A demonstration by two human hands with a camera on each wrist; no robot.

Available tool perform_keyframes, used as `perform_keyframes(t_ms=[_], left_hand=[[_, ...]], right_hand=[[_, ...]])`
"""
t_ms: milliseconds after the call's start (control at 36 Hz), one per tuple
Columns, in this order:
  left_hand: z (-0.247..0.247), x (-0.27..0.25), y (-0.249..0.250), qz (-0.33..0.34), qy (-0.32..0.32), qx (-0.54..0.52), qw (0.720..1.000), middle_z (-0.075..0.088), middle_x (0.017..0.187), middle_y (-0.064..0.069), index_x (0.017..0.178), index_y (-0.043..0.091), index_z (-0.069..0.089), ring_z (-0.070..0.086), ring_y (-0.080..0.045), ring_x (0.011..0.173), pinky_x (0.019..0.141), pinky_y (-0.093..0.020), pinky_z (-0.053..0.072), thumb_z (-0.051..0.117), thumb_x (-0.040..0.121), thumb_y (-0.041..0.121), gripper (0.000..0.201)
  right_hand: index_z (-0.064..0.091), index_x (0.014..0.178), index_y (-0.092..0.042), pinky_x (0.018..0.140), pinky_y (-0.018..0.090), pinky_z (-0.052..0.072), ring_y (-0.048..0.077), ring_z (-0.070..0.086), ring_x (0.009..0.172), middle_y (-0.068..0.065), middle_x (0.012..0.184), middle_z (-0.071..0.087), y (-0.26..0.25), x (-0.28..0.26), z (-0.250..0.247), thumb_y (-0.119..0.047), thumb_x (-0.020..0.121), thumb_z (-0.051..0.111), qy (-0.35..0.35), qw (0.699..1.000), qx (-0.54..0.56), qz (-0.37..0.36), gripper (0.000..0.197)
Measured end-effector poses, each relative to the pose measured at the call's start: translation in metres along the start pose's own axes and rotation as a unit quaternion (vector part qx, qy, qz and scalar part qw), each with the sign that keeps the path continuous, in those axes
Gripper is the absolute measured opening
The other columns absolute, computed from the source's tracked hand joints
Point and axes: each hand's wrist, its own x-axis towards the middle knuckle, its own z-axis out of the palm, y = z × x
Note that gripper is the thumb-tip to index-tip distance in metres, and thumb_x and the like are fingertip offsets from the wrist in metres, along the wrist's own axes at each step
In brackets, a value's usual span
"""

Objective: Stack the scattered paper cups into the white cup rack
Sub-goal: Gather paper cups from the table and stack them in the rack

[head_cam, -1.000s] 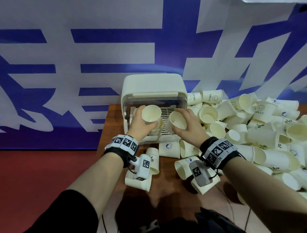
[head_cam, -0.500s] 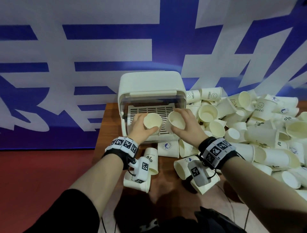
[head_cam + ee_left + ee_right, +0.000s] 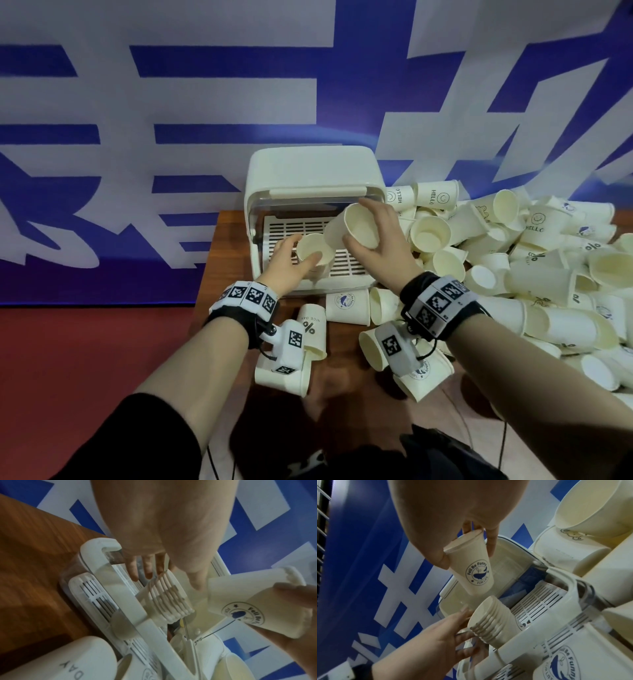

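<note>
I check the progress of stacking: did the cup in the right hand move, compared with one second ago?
Yes. The whale-logo cup in the right hand has risen against the white cup rack, from the grille up to the rack's lid edge.

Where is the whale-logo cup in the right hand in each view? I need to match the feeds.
Head: whale-logo cup just right of centre, mouth toward the camera, in the right hand.
Left wrist: at the right edge, logo showing.
Right wrist: upper centre, pinched at the rim, base pointing down.
Shared landmark: the nested stack in the rack, right beside the cup.
</note>
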Motion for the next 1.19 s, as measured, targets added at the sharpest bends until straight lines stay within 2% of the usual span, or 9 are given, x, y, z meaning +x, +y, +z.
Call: perform_keyframes(t_ms=[83,194,278,417,556,639,861,1000,1194], left_hand=[[-0.005,-0.001,0.000,-0.005,0.029,-0.038,0.999,0.036,0.147,-0.006,0.142,0.016,0.038,0.040,-0.020,0.131,0.108,-0.036,0.035,0.050,0.095,0.043,0.055],[-0.014,-0.004,0.004,0.003,0.062,-0.084,0.995,0.048,0.135,-0.002,0.134,0.015,0.046,0.045,-0.011,0.117,0.097,-0.026,0.035,0.044,0.100,0.035,0.040],[-0.019,-0.005,0.009,0.013,0.074,-0.098,0.992,0.051,0.122,0.004,0.129,0.014,0.051,0.045,-0.008,0.113,0.092,-0.021,0.032,0.043,0.101,0.033,0.035],[-0.024,-0.005,0.009,0.030,0.084,-0.102,0.991,0.054,0.117,0.004,0.124,0.013,0.054,0.049,-0.007,0.107,0.083,-0.015,0.035,0.043,0.101,0.031,0.032],[-0.023,-0.007,0.008,0.046,0.073,-0.120,0.989,0.054,0.117,0.006,0.117,0.019,0.055,0.050,-0.006,0.106,0.081,-0.011,0.037,0.046,0.100,0.028,0.022],[-0.021,-0.008,0.005,0.049,0.070,-0.120,0.989,0.055,0.112,0.011,0.109,0.023,0.056,0.051,-0.001,0.098,0.073,-0.004,0.038,0.050,0.098,0.026,0.013],[-0.011,-0.004,0.000,0.038,0.075,-0.113,0.990,0.058,0.116,0.003,0.114,0.016,0.058,0.056,-0.009,0.101,0.082,-0.019,0.043,0.057,0.095,0.022,0.020],[-0.006,0.000,-0.004,0.038,0.069,-0.099,0.992,0.056,0.118,0.003,0.118,0.014,0.058,0.055,-0.007,0.099,0.073,-0.008,0.041,0.059,0.094,0.018,0.025],[-0.005,0.004,-0.008,0.025,0.067,-0.070,0.995,0.055,0.115,0.003,0.120,0.012,0.060,0.056,-0.010,0.100,0.084,-0.022,0.043,0.055,0.094,0.013,0.026]], right_hand=[[0.044,0.135,-0.008,0.105,0.017,0.028,0.012,0.039,0.122,0.005,0.129,0.045,-0.001,0.003,0.008,-0.015,0.082,0.071,-0.046,0.999,0.005,0.003,0.060],[0.040,0.139,-0.013,0.102,0.007,0.022,0.003,0.034,0.120,0.006,0.134,0.041,0.000,0.006,0.020,-0.020,0.083,0.071,-0.086,0.996,0.003,0.014,0.064],[0.038,0.142,-0.017,0.104,0.018,0.024,0.010,0.035,0.125,0.006,0.137,0.037,-0.001,0.008,0.028,-0.024,0.084,0.070,-0.116,0.993,-0.005,0.035,0.067],[0.039,0.143,-0.013,0.100,0.011,0.018,0.017,0.034,0.127,0.011,0.135,0.037,0.001,0.015,0.043,-0.022,0.083,0.070,-0.148,0.987,-0.039,0.040,0.068],[0.039,0.144,-0.017,0.099,0.016,0.017,0.021,0.033,0.129,0.011,0.137,0.035,0.005,0.018,0.053,-0.033,0.084,0.068,-0.175,0.979,-0.080,0.067,0.069],[0.038,0.144,-0.020,0.102,0.019,0.021,0.022,0.033,0.130,0.010,0.138,0.033,0.008,0.018,0.057,-0.040,0.084,0.067,-0.190,0.975,-0.080,0.089,0.070],[0.032,0.147,-0.017,0.113,0.038,0.027,0.027,0.030,0.135,0.013,0.143,0.030,0.014,0.014,0.063,-0.043,0.085,0.065,-0.231,0.959,-0.104,0.128,0.074],[0.024,0.149,-0.014,0.116,0.039,0.023,0.026,0.024,0.141,0.012,0.153,0.023,0.015,0.013,0.061,-0.042,0.086,0.063,-0.274,0.947,-0.097,0.136,0.079],[0.018,0.151,-0.012,0.114,0.026,0.016,0.017,0.019,0.143,0.004,0.158,0.016,0.018,0.013,0.058,-0.038,0.087,0.064,-0.310,0.936,-0.095,0.139,0.083]])
